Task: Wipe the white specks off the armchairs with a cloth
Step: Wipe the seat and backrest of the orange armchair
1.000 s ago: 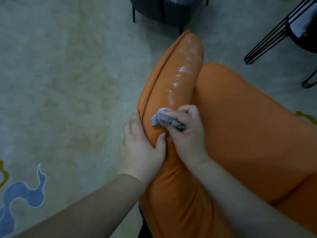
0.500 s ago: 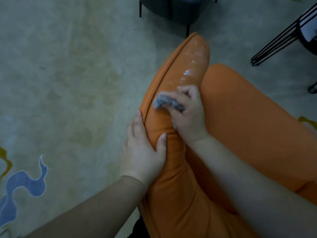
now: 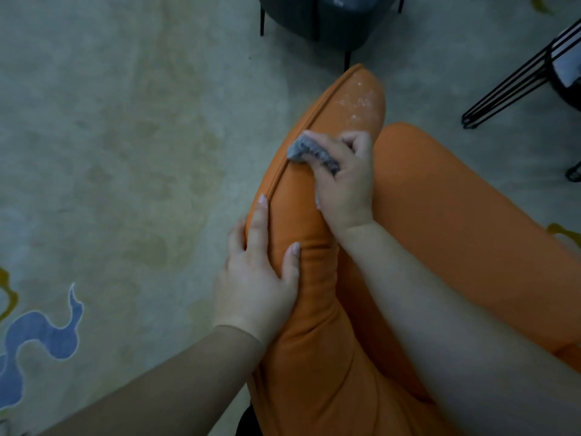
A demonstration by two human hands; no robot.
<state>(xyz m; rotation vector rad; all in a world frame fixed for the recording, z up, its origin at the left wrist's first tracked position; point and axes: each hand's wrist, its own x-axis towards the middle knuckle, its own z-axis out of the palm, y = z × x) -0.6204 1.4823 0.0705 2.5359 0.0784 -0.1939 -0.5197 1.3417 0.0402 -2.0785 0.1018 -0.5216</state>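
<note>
An orange armchair (image 3: 456, 234) fills the right half of the head view, its padded armrest (image 3: 301, 215) running away from me. White specks (image 3: 361, 102) dust the far tip of the armrest. My right hand (image 3: 344, 177) grips a bunched grey cloth (image 3: 309, 151) and presses it on the armrest just short of the specks. My left hand (image 3: 257, 275) clasps the armrest nearer to me, fingers along its outer seam and thumb on top.
A pale carpet (image 3: 125, 152) with a blue pattern (image 3: 37, 338) covers the floor on the left. A dark grey chair (image 3: 317, 17) stands beyond the armrest tip. A black wire-legged chair (image 3: 528, 70) is at the upper right.
My right hand slid the cloth farther along the armrest toward its tip, and fewer specks show. My left hand stayed on the armrest.
</note>
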